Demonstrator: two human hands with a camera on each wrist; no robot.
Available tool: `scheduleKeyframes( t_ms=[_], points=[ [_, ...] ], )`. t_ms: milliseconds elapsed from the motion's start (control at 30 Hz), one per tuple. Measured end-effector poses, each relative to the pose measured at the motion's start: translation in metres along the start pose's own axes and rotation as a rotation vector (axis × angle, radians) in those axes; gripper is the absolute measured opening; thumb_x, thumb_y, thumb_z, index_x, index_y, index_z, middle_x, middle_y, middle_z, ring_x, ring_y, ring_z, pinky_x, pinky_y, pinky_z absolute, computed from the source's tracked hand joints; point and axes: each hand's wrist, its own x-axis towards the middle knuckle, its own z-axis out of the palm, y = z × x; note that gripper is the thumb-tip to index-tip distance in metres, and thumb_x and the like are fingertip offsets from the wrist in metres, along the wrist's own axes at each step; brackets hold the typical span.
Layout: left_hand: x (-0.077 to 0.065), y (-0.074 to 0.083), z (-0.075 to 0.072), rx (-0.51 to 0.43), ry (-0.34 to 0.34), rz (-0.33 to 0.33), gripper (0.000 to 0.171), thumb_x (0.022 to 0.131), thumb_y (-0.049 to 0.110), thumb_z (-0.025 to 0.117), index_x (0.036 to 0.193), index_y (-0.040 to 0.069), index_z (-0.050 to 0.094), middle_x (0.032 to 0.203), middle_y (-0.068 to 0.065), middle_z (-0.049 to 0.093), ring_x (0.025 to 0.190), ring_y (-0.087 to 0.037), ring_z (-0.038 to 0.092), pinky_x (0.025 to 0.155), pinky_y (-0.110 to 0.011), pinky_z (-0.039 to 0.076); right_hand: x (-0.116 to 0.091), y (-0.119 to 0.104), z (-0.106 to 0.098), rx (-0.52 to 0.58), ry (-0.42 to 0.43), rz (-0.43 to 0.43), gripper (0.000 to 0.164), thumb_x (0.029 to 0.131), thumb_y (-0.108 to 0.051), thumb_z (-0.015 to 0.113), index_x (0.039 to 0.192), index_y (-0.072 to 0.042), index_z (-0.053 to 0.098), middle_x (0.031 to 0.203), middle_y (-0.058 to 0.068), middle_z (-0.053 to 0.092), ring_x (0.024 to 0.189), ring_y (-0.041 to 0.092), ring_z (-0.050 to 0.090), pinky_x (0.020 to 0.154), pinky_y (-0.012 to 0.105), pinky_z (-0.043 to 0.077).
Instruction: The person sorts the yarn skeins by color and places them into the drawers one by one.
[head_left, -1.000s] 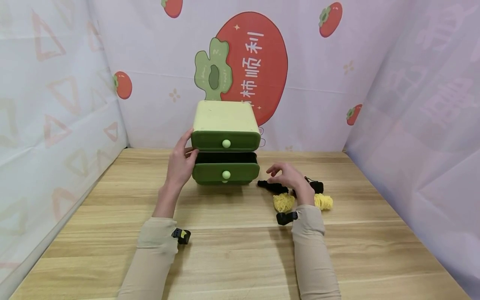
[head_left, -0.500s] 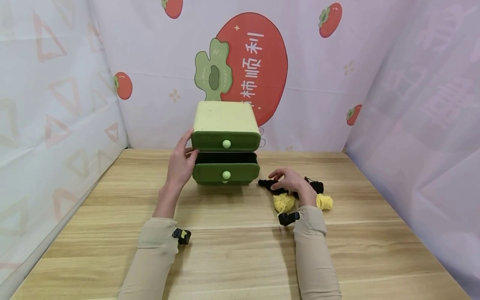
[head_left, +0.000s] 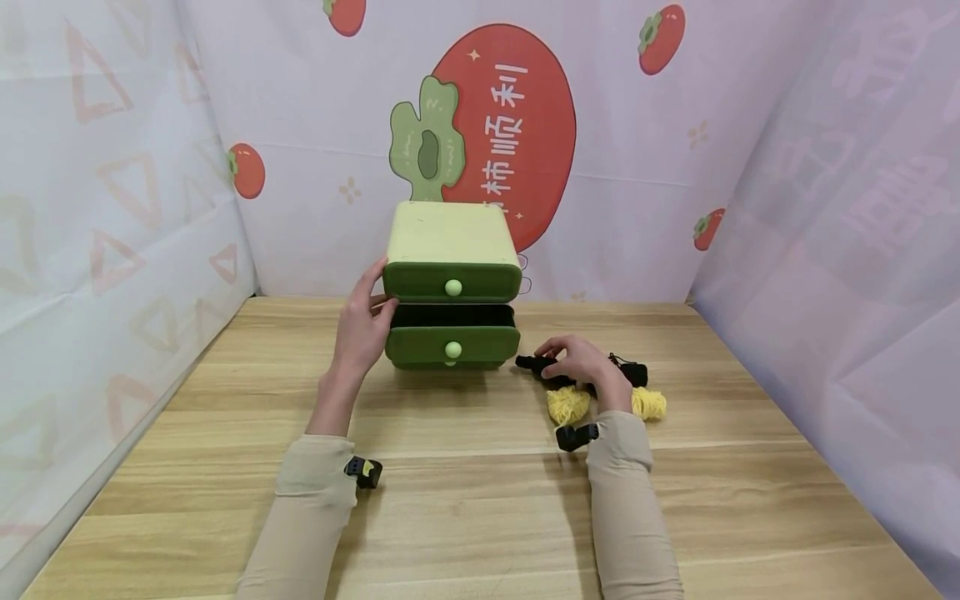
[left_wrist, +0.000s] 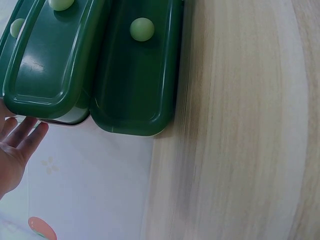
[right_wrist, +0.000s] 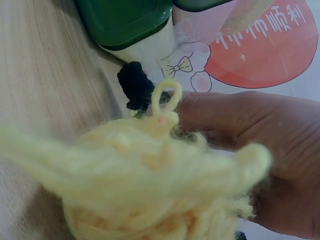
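Note:
A small cream drawer cabinet [head_left: 450, 232] with green drawer fronts stands at the back. Its middle drawer [head_left: 420, 343] is pulled out, showing a dark inside. My left hand [head_left: 358, 329] touches the cabinet's left side, its fingers fairly straight in the left wrist view. To the cabinet's right, my right hand [head_left: 588, 367] has thumb and fingers curled round a long bundle of black yarn [head_left: 528, 363]. Just below that hand lies a ball of yellow yarn [head_left: 567, 406], which fills much of the right wrist view and hides the fingertips there.
A second yellow yarn bundle [head_left: 648, 405] lies right of the right wrist. Behind it is another black bundle [head_left: 634, 373] with a loose strand. Printed cloth walls [head_left: 315, 233] enclose the wooden table [head_left: 465, 517] at the back and both sides.
My right hand has come down and slightly right onto the black yarn, and its thumb and fingers have closed round it. My left hand and the cabinet have stayed put.

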Motion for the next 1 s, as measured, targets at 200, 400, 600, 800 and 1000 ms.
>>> scheduleKeyframes(
  t_ms=[200, 400, 600, 800, 1000],
  points=[
    [0.000, 0.000, 0.000, -0.003, 0.002, 0.000, 0.066, 0.096, -0.002, 0.060, 0.153, 0.024, 0.040, 0.156, -0.007, 0.041, 0.110, -0.039, 0.067, 0.094, -0.048, 0.058, -0.001, -0.003, -0.001, 0.005, 0.059, -0.003, 0.038, 0.088, -0.017, 0.074, 0.125, -0.011, 0.068, 0.119, 0.015, 0.064, 0.110, 0.032, 0.058, 0.095, 0.048, 0.049],
    [0.000, 0.000, 0.000, -0.001, 0.003, -0.003, 0.066, 0.096, -0.002, 0.060, 0.153, 0.024, 0.041, 0.156, -0.007, 0.041, 0.110, -0.039, 0.067, 0.094, -0.048, 0.058, -0.002, -0.007, -0.004, 0.024, 0.096, -0.067, 0.037, 0.087, -0.014, 0.073, 0.123, -0.008, 0.068, 0.118, 0.017, 0.065, 0.114, 0.035, 0.058, 0.098, 0.051, 0.048],
    [0.000, 0.001, -0.001, 0.000, 0.002, -0.004, 0.066, 0.096, -0.002, 0.060, 0.153, 0.025, 0.040, 0.156, -0.007, 0.041, 0.111, -0.039, 0.067, 0.094, -0.048, 0.058, -0.004, -0.011, -0.012, 0.021, 0.159, -0.098, 0.038, 0.088, -0.012, 0.072, 0.126, -0.006, 0.067, 0.120, 0.018, 0.065, 0.106, 0.031, 0.060, 0.085, 0.040, 0.049],
    [0.000, 0.002, -0.001, 0.001, 0.001, 0.000, 0.066, 0.096, -0.002, 0.060, 0.153, 0.024, 0.040, 0.156, -0.008, 0.041, 0.111, -0.039, 0.067, 0.094, -0.048, 0.058, -0.008, -0.018, -0.019, -0.007, 0.220, -0.124, 0.036, 0.088, -0.014, 0.073, 0.123, -0.009, 0.069, 0.119, 0.016, 0.066, 0.083, 0.023, 0.054, 0.073, 0.032, 0.044],
    [-0.001, 0.001, -0.001, 0.000, 0.000, -0.001, 0.066, 0.096, -0.002, 0.060, 0.153, 0.024, 0.040, 0.157, -0.007, 0.040, 0.111, -0.039, 0.067, 0.094, -0.048, 0.058, -0.014, -0.027, -0.027, -0.004, 0.276, -0.145, 0.036, 0.088, -0.015, 0.074, 0.123, -0.009, 0.069, 0.120, 0.014, 0.066, 0.068, 0.018, 0.047, 0.064, 0.029, 0.041]
  ],
)
